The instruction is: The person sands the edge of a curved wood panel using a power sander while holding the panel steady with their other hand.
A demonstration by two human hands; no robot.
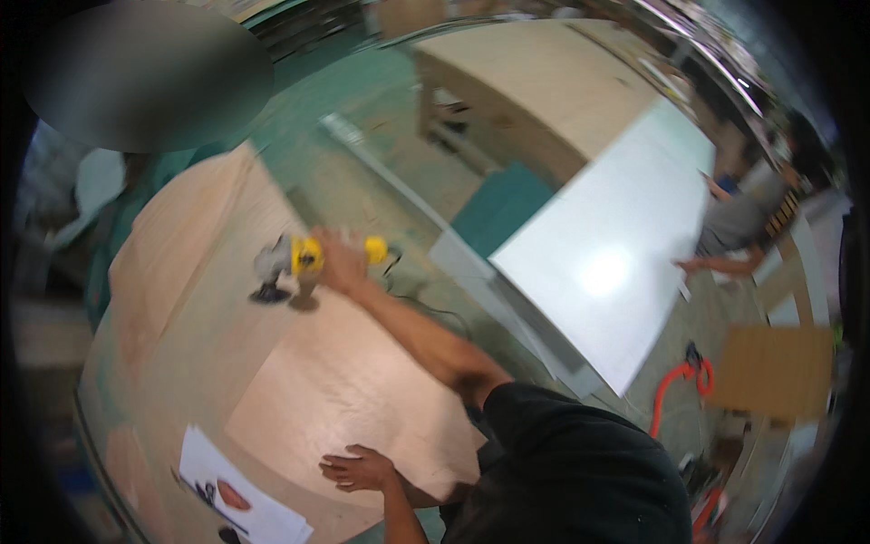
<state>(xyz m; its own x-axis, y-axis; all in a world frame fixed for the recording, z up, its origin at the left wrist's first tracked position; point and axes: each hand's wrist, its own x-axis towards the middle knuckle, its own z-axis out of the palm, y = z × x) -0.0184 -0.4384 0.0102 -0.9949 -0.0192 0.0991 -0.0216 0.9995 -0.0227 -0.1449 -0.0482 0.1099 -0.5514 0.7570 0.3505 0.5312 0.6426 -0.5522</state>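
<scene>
Hands: right (pixel 340 263) grips yellow router (pixel 299 263); left (pixel 358 469) flat on plywood (pixel 353 390) nr white sheet (pixel 237 499).

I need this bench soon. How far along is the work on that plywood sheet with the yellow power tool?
Done: nothing can be read from the blurred surface. In hand: the right hand grips the yellow power tool on the plywood sheet, far from the body; the left hand lies flat on the near edge, beside some papers. Left: cannot be told, as no marks show.

A yellow and grey power tool (pixel 299 263) stands upright on the pale plywood sheet (pixel 272 363).
</scene>
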